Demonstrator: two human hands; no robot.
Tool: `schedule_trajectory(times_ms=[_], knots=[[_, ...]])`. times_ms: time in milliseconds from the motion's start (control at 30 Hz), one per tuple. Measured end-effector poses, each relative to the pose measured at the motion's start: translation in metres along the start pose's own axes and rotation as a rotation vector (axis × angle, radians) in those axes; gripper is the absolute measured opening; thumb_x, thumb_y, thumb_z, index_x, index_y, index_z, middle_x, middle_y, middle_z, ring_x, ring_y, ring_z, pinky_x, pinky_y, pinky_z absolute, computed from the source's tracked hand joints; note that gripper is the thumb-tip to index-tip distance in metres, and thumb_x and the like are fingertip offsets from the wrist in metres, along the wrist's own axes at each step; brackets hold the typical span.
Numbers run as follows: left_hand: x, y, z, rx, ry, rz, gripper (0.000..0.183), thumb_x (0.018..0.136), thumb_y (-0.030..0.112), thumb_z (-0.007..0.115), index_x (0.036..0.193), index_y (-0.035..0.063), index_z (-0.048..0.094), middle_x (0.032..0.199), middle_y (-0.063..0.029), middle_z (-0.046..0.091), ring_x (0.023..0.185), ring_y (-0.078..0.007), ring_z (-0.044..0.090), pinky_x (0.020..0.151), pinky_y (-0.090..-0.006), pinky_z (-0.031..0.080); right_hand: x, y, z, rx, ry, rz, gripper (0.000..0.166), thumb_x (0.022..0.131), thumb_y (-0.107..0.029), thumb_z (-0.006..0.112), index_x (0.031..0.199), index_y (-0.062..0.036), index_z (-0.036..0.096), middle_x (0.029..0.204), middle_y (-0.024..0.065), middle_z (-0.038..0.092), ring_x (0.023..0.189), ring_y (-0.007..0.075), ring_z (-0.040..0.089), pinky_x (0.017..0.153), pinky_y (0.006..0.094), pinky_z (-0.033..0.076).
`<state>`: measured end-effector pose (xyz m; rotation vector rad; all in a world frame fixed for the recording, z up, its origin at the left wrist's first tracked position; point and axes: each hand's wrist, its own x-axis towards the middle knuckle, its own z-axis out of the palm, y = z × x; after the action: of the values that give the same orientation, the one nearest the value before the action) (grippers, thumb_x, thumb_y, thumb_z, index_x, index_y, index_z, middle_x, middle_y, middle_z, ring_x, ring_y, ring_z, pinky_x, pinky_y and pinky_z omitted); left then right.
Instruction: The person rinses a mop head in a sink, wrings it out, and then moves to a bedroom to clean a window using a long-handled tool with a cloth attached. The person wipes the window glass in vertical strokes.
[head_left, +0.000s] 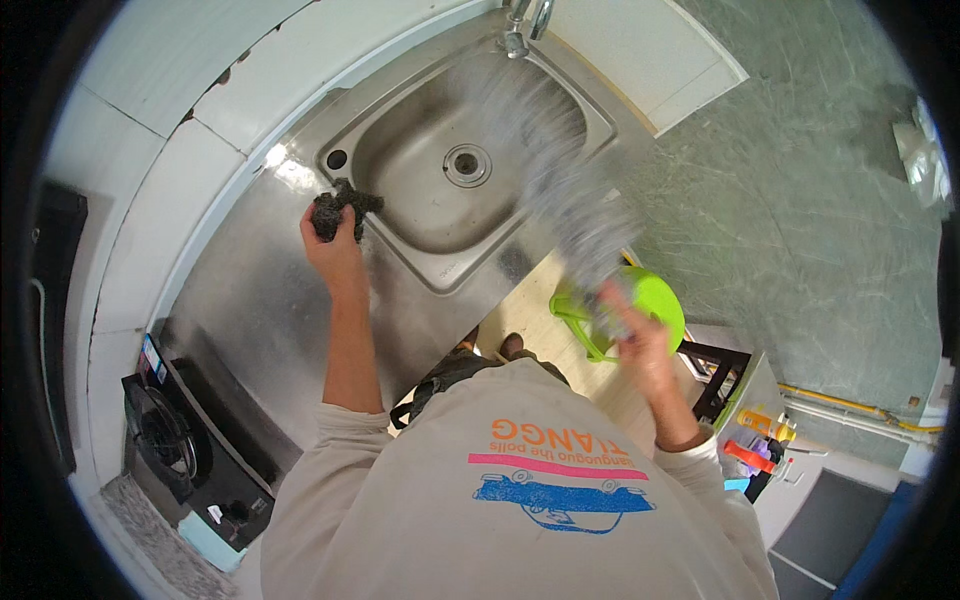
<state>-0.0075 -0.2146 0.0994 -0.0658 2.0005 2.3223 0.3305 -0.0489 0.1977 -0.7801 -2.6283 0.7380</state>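
Note:
My left hand (337, 251) grips a dark, crumpled cloth-like wad (328, 216), perhaps a rag or scouring mesh. It is at the left rim of the stainless steel sink (409, 180), by a small round hole in the sink's deck. In my right hand (646, 351) is one end of a long grey thing (574, 199), probably a cloth. Motion blur hides its details. It stretches from my fingers over the front right rim and across the right part of the basin towards the tap (515, 43). The basin's drain (466, 163) shows a dark centre.
Below my right hand, a bright green plastic bucket or stool (660, 296) is on the floor. To the left stands a black gas hob (196, 454) on the counter. A yellow bottle (761, 424) and a red bottle (750, 455) are at the right. White tiles (202, 120) line the wall.

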Motion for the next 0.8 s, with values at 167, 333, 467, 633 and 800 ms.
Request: schedule_trajectory(times_ms=[167,333,467,633,800], knots=[[0.001,0.007,0.005,0.058,0.022,0.040,0.041,0.080,0.005,0.068,0.115,0.0000,0.047,0.102,-0.0058,0.056,0.091,-0.0139,0.054,0.081,-0.0260,0.044,-0.002,0.009,-0.008,-0.181,-0.181,-0.102,0.074,0.054,0.015,0.052,0.118,-0.0209,0.062,0.066,0.0131,0.056,0.062,0.0314,0.057,0.074,0.0323,0.050],[0.003,-0.001,-0.002,0.012,0.030,0.069,0.040,0.080,0.004,0.067,0.115,-0.0004,0.047,0.103,-0.0062,0.056,0.091,-0.0149,0.055,0.082,-0.0267,0.044,0.037,-0.036,-0.061,-0.002,0.239,-0.039,0.067,0.060,0.017,0.046,0.121,-0.0065,0.057,0.095,0.0145,0.065,0.083,0.0239,0.064,0.081,0.0271,0.048],[-0.004,0.004,0.007,0.023,0.012,0.039,0.039,0.080,0.003,0.066,0.115,-0.0003,0.047,0.102,-0.0059,0.056,0.091,-0.0153,0.055,0.082,-0.0272,0.045,0.010,-0.004,-0.035,0.020,0.108,0.036,0.066,0.060,0.018,0.043,0.120,-0.0056,0.057,0.112,0.0186,0.061,0.099,0.0276,0.062,0.089,0.0311,0.044],[-0.006,0.008,0.008,-0.011,0.006,0.028,0.039,0.081,0.002,0.065,0.115,0.0003,0.047,0.100,-0.0056,0.056,0.090,-0.0143,0.055,0.080,-0.0258,0.045,-0.012,0.015,-0.055,-0.386,-0.238,0.013,0.069,0.056,0.017,0.049,0.116,-0.0139,0.062,0.096,0.0162,0.066,0.088,0.0340,0.063,0.085,0.0310,0.046],[-0.006,0.006,0.004,-0.012,0.008,0.031,0.041,0.080,0.004,0.067,0.116,0.0009,0.047,0.103,-0.0071,0.056,0.091,-0.0160,0.055,0.081,-0.0276,0.046,0.025,-0.031,-0.089,-0.063,0.235,-0.030,0.065,0.059,0.017,0.045,0.118,-0.0079,0.060,0.107,0.0172,0.063,0.089,0.0290,0.065,0.082,0.0289,0.047]])
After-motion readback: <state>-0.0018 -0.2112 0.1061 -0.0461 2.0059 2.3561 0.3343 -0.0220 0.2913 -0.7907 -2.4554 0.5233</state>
